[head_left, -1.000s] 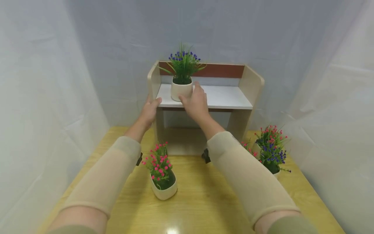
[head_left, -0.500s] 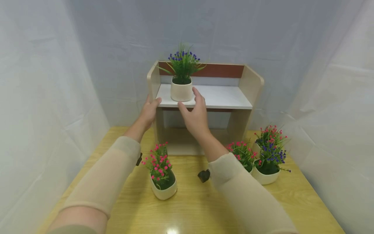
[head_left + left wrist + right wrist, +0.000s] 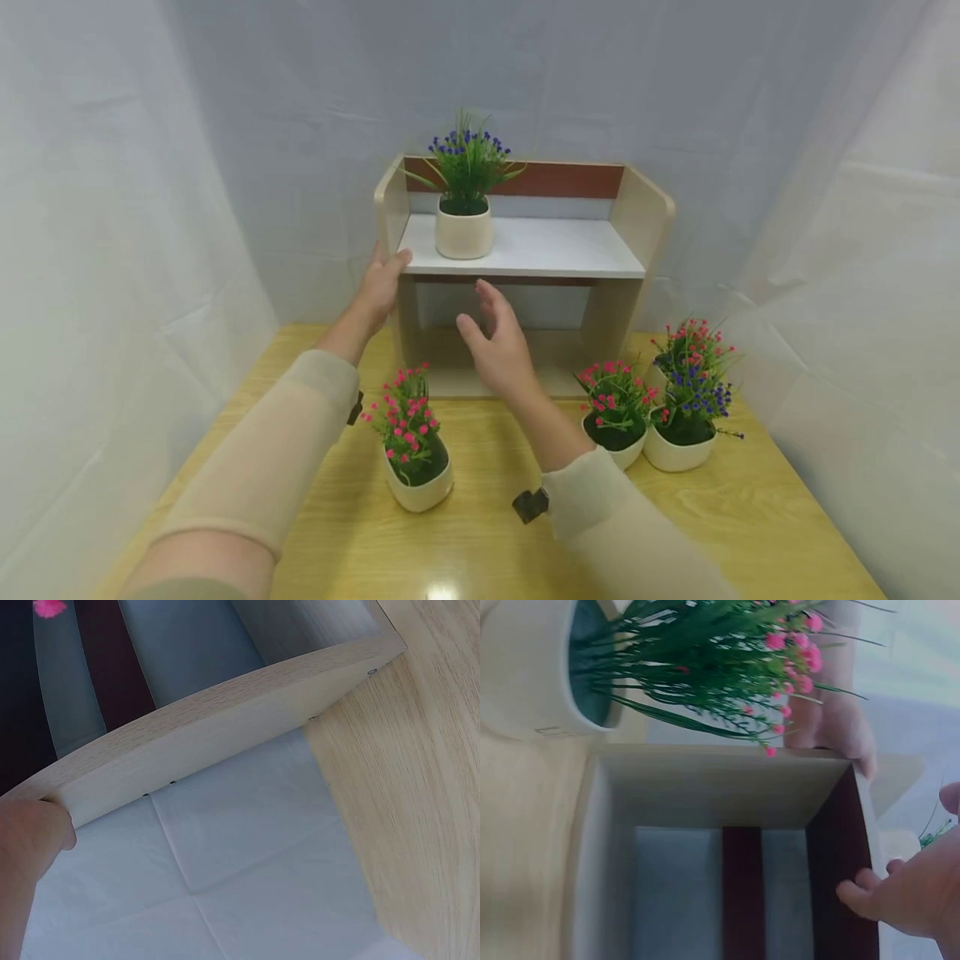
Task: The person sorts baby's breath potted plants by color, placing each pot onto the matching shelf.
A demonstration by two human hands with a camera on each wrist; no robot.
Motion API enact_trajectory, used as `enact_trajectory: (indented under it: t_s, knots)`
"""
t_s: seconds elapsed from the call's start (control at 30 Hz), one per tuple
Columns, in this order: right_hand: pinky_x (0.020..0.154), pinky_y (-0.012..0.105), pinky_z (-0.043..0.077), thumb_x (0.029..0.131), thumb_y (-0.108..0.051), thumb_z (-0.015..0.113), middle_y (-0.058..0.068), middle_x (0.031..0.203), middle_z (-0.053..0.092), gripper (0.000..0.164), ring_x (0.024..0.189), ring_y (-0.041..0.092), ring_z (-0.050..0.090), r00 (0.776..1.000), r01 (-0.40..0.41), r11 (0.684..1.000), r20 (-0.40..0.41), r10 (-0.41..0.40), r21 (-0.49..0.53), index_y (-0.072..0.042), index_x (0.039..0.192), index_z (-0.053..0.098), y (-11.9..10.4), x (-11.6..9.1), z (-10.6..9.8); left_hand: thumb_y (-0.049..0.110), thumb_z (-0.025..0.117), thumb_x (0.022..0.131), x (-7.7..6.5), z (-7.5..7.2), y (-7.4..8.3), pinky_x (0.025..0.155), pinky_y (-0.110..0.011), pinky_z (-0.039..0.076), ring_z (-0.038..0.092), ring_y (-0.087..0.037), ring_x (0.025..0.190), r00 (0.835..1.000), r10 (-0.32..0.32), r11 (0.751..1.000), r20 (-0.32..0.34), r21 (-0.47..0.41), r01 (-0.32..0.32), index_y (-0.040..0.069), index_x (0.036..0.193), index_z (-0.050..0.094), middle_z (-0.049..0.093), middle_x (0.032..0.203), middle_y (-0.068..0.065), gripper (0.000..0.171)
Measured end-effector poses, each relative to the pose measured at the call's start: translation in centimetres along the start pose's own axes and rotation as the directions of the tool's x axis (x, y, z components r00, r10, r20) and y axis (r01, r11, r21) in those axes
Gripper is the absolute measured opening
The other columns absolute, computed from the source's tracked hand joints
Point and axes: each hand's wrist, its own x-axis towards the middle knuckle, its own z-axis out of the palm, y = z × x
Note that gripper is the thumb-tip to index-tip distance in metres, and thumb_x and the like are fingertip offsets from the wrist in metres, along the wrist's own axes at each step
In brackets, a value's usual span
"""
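Observation:
On the left part of the upper white board of a small shelf unit [image 3: 555, 250] stands a potted plant with purple flowers [image 3: 462, 233], upright and untouched. My left hand [image 3: 381, 285] grips the unit's left side panel, thumb at the front edge near the board's corner; the left wrist view shows that hand [image 3: 34, 840] against the panel's outer face. In front of the lower compartment hovers my right hand [image 3: 501, 346], fingers loosely bent and holding nothing, below and apart from the purple plant. In the right wrist view this hand [image 3: 907, 892] appears at the right edge.
A pink-flowered pot [image 3: 420, 487] stands on the wooden table [image 3: 480, 550] at front left. At right, another pink-flowered pot [image 3: 617, 433], a purple-flowered pot [image 3: 680, 450] and a pink-flowered plant [image 3: 693, 337] behind them cluster together. Pale curtains [image 3: 862, 333] hang around the table.
My right hand has let go of the purple-flowered pot and drawn back and down toward me. The pot stays on the board. My left hand keeps its hold on the side panel.

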Motion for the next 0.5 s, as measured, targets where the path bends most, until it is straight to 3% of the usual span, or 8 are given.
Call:
enact_trajectory:
  t_s: [0.17,0.33,0.5]
  knots:
    - [0.133,0.055,0.036,0.113,-0.027,0.056,-0.001,0.176,0.039,0.061,0.164,0.031,0.036,0.993,-0.057,0.998,0.105,0.054,0.019,-0.024,0.17,0.035,1.2,-1.4,-0.2,0.039,0.049,0.113,0.2,0.0,-0.1,0.14,-0.056,0.011,0.016,-0.035,0.17,1.0,-0.002,1.0,-0.008,-0.015,0.002,0.028,0.176,0.008,0.015,0.184,-0.014,0.076]
    - [0.132,0.055,0.038,0.11,-0.019,0.058,0.002,0.176,0.039,0.067,0.162,0.034,0.039,0.982,-0.071,0.997,0.178,0.067,0.017,-0.018,0.171,0.032,3.0,-2.6,-0.3,0.037,0.049,0.113,0.4,0.1,-0.2,0.14,-0.056,0.011,0.016,-0.035,0.17,1.0,0.007,1.0,-0.011,-0.023,-0.007,0.028,0.176,0.01,0.017,0.183,-0.013,0.074]
    - [0.134,0.055,0.034,0.101,-0.003,0.053,0.007,0.18,0.03,0.078,0.164,0.037,0.034,0.954,-0.078,0.996,0.292,0.063,0.043,-0.013,0.173,0.024,5.0,-3.5,-0.5,0.038,0.048,0.113,0.3,0.1,-0.3,0.141,-0.057,0.006,0.012,-0.034,0.171,1.0,0.024,1.0,-0.015,-0.013,-0.024,0.027,0.176,0.011,0.016,0.184,-0.013,0.074]
